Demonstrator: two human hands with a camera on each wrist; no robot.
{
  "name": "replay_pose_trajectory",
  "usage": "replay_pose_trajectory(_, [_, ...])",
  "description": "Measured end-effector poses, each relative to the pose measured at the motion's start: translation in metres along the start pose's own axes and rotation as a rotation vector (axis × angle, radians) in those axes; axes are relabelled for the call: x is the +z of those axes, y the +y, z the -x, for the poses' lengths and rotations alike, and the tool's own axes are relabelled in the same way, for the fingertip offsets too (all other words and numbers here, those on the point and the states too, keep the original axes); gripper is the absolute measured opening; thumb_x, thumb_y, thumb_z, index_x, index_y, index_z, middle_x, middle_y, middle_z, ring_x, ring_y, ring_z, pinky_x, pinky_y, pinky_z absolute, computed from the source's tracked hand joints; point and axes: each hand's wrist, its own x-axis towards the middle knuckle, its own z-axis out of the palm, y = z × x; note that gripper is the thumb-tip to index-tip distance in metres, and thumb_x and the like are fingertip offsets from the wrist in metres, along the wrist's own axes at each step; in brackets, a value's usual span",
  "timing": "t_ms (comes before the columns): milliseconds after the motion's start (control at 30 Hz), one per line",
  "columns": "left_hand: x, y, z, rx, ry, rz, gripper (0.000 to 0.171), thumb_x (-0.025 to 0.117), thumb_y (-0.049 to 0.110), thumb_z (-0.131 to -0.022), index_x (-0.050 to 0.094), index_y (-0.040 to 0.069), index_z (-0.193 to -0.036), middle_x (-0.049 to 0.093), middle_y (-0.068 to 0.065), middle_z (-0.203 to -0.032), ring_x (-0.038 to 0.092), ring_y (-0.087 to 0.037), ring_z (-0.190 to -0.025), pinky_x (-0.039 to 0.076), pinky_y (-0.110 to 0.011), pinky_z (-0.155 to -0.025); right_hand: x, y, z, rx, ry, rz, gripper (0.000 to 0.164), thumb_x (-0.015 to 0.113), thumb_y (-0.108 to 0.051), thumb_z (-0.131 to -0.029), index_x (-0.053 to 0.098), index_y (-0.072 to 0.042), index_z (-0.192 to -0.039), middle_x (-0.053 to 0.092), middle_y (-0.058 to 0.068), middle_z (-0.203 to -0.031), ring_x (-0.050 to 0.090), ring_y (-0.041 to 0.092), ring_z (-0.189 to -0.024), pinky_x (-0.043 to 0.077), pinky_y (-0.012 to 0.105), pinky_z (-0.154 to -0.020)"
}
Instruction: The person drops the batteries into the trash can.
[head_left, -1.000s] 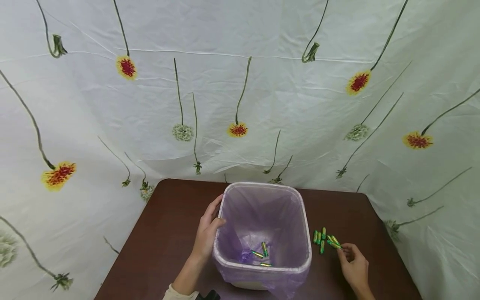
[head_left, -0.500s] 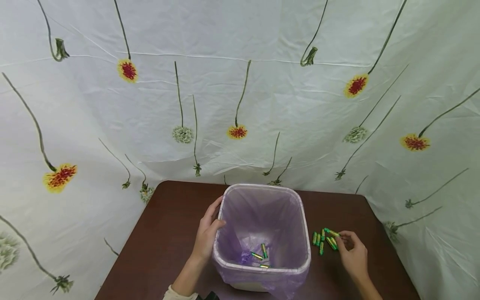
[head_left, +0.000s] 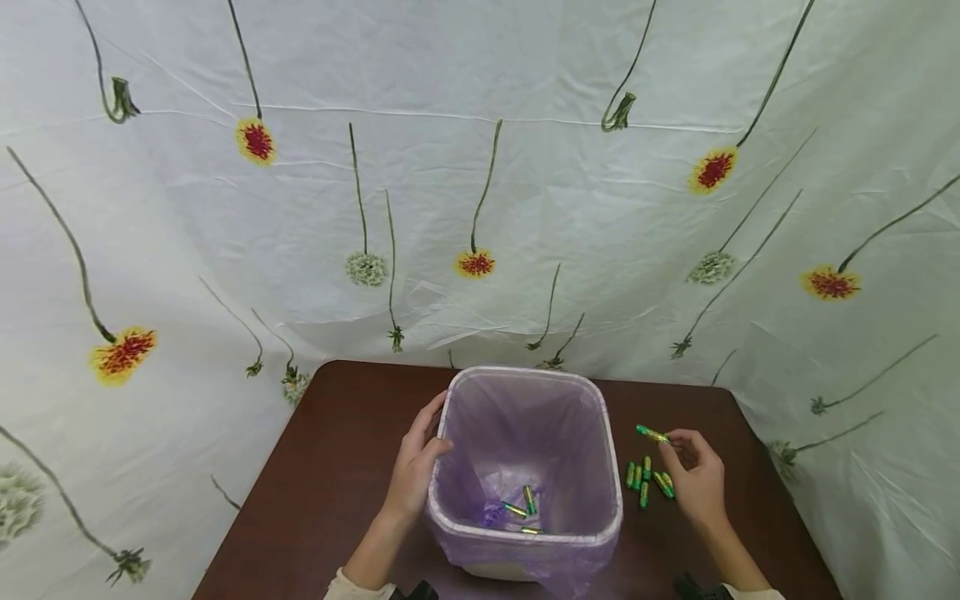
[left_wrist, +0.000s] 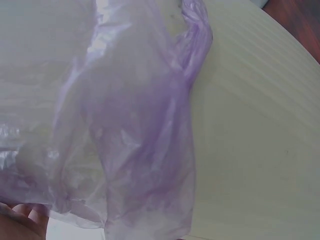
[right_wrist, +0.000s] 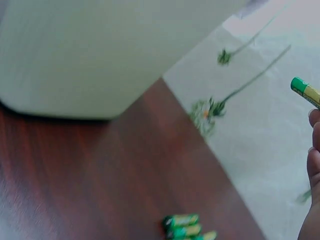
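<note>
A white bin (head_left: 525, 375) lined with a thin purple bag (head_left: 540, 450) stands on the table. My left hand (head_left: 411, 467) grips its left rim, thumb over the inside edge; in the left wrist view the bag (left_wrist: 145, 145) hangs down the bin's outer wall. Several green and yellow batteries lie at the bottom, one being this battery (head_left: 529, 499). Right of the bin, my right hand (head_left: 696, 475) pinches a battery (head_left: 651, 433) by one end above the table. The right wrist view shows this battery (right_wrist: 305, 91) beyond the fingertips.
Several more batteries (head_left: 645, 483) lie in a loose group on the dark brown table (head_left: 360, 442), between the bin and my right hand. A white cloth with printed flowers (head_left: 480, 192) hangs behind and around the table.
My right hand has picked a battery off the group and carried it up and away toward the table's far side. My left hand keeps its place on the bin.
</note>
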Motion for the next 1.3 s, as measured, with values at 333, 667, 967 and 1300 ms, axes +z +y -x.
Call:
replay_pose_trajectory(333, [0.001,0.0,-0.001,0.005,0.001,0.003,0.066,0.047,-0.009,-0.09,0.04,-0.003,-0.155,0.042,-0.022,-0.157,0.04,-0.035,-0.141,0.041,-0.02,-0.1,0.005,-0.028,-0.025,-0.081,-0.061,-0.135,0.012,0.066,0.006,-0.096,0.066,0.007,-0.107,0.069,0.011,-0.093,0.064,0.006,-0.086,0.049,0.014,-0.078])
replay_pose_trajectory(667, [0.0,0.0,0.002,0.005,0.015,-0.005,0.067,0.047,-0.01,-0.089,0.042,-0.002,-0.155,0.044,-0.022,-0.155,0.042,-0.036,-0.139,0.042,-0.02,-0.099,0.008,-0.067,-0.038,-0.14,-0.147,-0.202,0.012,0.066,0.003,-0.097,0.066,0.007,-0.109,0.069,0.016,-0.097,0.065,0.009,-0.088,0.05,0.018,-0.081])
replay_pose_trajectory(967, [0.003,0.0,0.001,-0.006,0.021,0.001,0.067,0.048,-0.01,-0.088,0.042,-0.003,-0.155,0.046,-0.022,-0.154,0.043,-0.035,-0.138,0.043,-0.021,-0.098,0.018,-0.1,-0.042,-0.225,-0.253,-0.253,0.015,0.063,0.016,-0.092,0.064,0.012,-0.106,0.066,0.019,-0.093,0.063,0.007,-0.086,0.052,0.02,-0.074])
replay_pose_trajectory(1300, [0.002,0.0,0.0,0.005,0.01,-0.007,0.067,0.047,-0.01,-0.088,0.041,-0.004,-0.155,0.044,-0.023,-0.155,0.042,-0.036,-0.14,0.041,-0.019,-0.1,0.024,-0.148,-0.043,-0.328,-0.366,-0.264,0.013,0.063,0.017,-0.091,0.062,0.016,-0.104,0.066,0.026,-0.09,0.065,0.017,-0.081,0.054,0.022,-0.071])
